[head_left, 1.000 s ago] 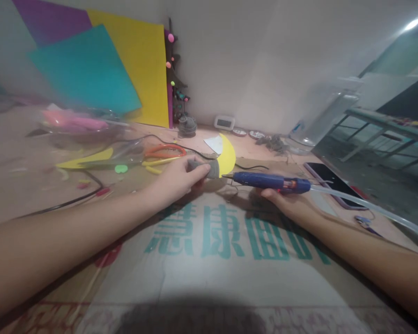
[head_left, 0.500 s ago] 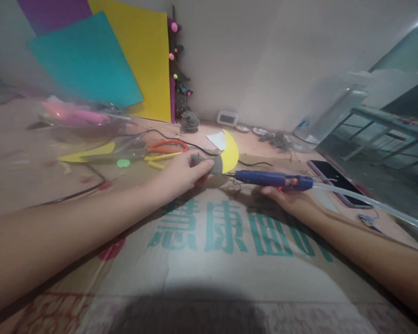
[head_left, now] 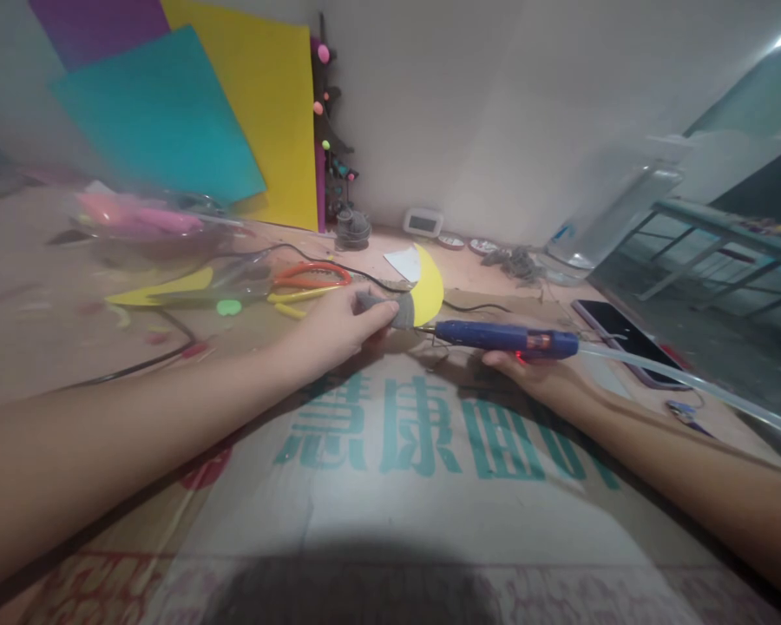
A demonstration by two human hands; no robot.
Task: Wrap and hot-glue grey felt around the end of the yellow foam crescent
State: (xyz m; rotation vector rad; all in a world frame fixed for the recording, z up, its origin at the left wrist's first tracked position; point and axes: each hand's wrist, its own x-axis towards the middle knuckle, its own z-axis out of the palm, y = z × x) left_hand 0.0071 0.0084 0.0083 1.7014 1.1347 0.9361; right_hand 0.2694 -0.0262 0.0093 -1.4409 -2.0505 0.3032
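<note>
My left hand (head_left: 344, 323) pinches a yellow crescent (head_left: 430, 288) by its lower end, which is wrapped in grey yarn (head_left: 404, 310). A blue glue gun (head_left: 482, 333) with a clear glue stick (head_left: 683, 378) in its back lies in my right hand (head_left: 530, 369). Its metal tip points left and meets or nearly meets the lower edge of the grey wrapping. A small red light shows on the gun's underside. Most of my right fingers are hidden beneath the gun.
Orange-handled scissors (head_left: 312, 274) and a yellow foam piece (head_left: 169, 288) lie left. Behind stand a yarn ball (head_left: 352, 229) and a small white clock (head_left: 423, 222). A phone (head_left: 631, 343) and a clear plastic container (head_left: 615, 217) are right. Printed cardboard (head_left: 429, 512) lies beneath my hands.
The glue gun and my right hand have shifted very slightly left. My left hand keeps its hold on the wrapped crescent.
</note>
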